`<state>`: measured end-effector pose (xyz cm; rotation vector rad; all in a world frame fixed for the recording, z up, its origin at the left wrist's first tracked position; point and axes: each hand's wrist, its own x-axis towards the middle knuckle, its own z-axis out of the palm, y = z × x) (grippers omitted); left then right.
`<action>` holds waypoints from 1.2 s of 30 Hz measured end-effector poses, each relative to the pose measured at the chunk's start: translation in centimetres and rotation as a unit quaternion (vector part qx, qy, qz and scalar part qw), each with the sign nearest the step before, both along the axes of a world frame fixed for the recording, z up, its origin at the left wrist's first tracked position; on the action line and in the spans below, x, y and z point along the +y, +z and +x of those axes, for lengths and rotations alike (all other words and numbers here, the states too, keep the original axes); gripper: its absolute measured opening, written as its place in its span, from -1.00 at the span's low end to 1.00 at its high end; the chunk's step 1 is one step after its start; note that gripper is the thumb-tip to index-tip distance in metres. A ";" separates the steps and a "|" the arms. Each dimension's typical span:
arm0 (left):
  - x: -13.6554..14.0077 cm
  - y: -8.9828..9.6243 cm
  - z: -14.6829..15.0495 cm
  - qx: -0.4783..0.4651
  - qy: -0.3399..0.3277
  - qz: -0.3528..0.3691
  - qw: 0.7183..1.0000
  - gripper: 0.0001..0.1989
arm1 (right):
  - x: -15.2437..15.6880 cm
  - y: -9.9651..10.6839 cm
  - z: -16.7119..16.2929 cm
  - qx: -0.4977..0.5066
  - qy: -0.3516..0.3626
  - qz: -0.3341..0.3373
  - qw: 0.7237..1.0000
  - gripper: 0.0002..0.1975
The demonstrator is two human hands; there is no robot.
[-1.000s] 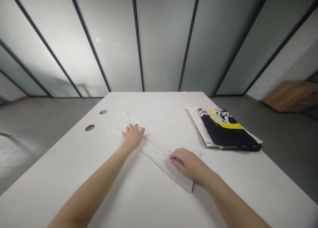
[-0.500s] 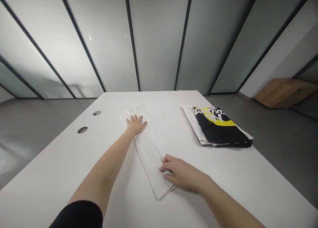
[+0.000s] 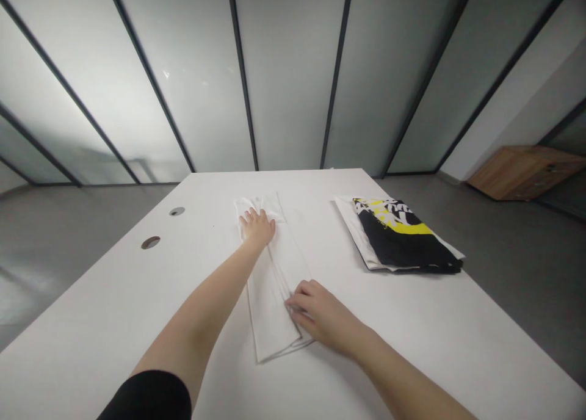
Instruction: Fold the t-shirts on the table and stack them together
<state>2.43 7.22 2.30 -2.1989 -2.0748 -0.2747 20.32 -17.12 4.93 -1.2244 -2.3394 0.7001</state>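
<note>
A folded white garment lies lengthwise on the white table, its layered near edge towards me; I cannot tell its exact kind. Flat on its far part rests my left hand, fingers spread. At the right long edge, close to the near end, my right hand has its fingertips pinched on the fabric. The layers under those fingers are partly hidden. To the right is a stack of folded clothes, with a black piece printed in yellow and white on top of white and dark ones.
The white table has two round holes near its left edge, the nearer hole being larger. Frosted glass panels stand behind the far edge. A wooden cabinet sits on the floor at the right.
The garment's near end has swung left, so it lies straighter, and its folded layers now show wider. Both hands stay on it: my left has shifted slightly right, my right slightly left.
</note>
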 end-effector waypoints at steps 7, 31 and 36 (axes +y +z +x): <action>-0.4 -1.9 1.2 -0.022 0.026 -0.068 0.997 -0.20 | -1.1 1.0 -0.4 -0.029 0.116 -0.034 0.992 -0.84; -1.1 0.4 0.8 -0.103 -0.035 0.076 0.991 -0.44 | -1.8 0.8 -1.6 0.069 0.221 -0.068 0.971 -0.63; -4.0 -0.7 -0.1 -0.061 -0.025 -0.016 0.998 -0.35 | -0.9 0.5 -0.8 0.008 0.099 -0.011 0.995 -0.64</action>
